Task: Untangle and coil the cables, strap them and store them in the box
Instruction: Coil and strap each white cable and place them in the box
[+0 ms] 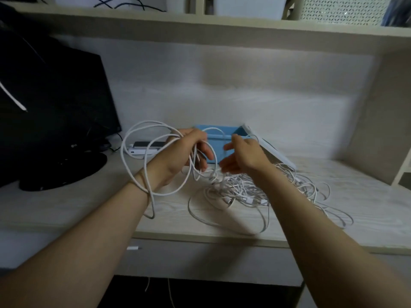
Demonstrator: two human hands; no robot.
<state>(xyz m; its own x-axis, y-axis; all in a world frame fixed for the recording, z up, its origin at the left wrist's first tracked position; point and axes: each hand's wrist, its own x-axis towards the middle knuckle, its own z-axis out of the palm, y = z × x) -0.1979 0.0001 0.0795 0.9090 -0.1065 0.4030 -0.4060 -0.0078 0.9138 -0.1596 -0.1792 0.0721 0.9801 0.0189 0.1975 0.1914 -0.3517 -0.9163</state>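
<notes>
— What sits on the pale desk?
— A black monitor at the far left. Right of centre, a cable tangle lies heaped, with strands trailing to the front edge. Behind it stands the blue box, its white lid leaning against the right side.
— And the hands?
— The left grip curls round the white cable loops, which also hang over the wrist. The right grip is slack-fingered just beside it, above the tangle.
— Anything smaller?
— A power strip behind the loops.
</notes>
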